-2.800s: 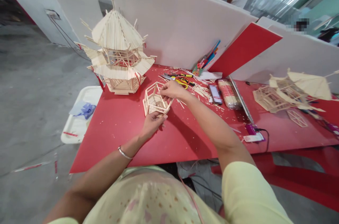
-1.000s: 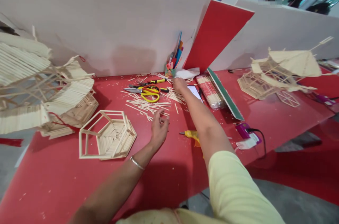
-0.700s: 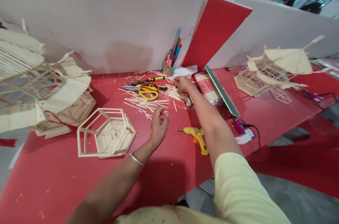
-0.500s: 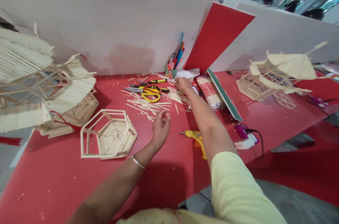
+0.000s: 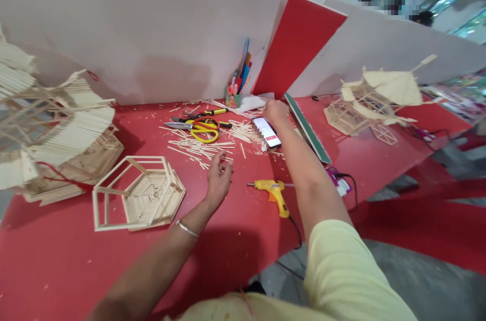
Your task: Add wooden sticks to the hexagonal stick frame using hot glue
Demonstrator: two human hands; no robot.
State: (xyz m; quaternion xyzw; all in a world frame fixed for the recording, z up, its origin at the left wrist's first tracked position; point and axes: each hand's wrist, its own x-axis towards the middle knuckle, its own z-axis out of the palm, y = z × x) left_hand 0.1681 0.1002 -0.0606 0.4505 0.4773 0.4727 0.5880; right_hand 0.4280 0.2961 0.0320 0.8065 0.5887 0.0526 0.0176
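Observation:
My left hand [image 5: 219, 179], with a bangle on the wrist, hovers over the red table, fingers loosely apart and nothing visible in them. Just beyond it lie loose thin wooden sticks [image 5: 197, 151]. Farther forward, my right hand [image 5: 276, 112] reaches between the lit phone [image 5: 267, 132] and a green-topped board [image 5: 309, 131]; its fingers are hidden behind the back of the hand. A crumpled white sheet [image 5: 256, 103] lies beside that hand. On the left stands a hexagonal stick frame [image 5: 152, 199]. The yellow glue gun [image 5: 271, 187] rests under my right forearm.
Yellow-handled scissors [image 5: 205, 131] and a cutter [image 5: 212, 112] lie among the sticks. A pen cup [image 5: 233, 98] stands against the white partition [image 5: 152, 22]. Large stick models stand at left [image 5: 72, 133] and right [image 5: 379, 95]. The glue gun's cord [image 5: 298, 232] runs over the table edge.
My right hand has moved right, away from the white sheet, and the phone now shows. The view has shifted rightward. My left hand keeps about the same pose.

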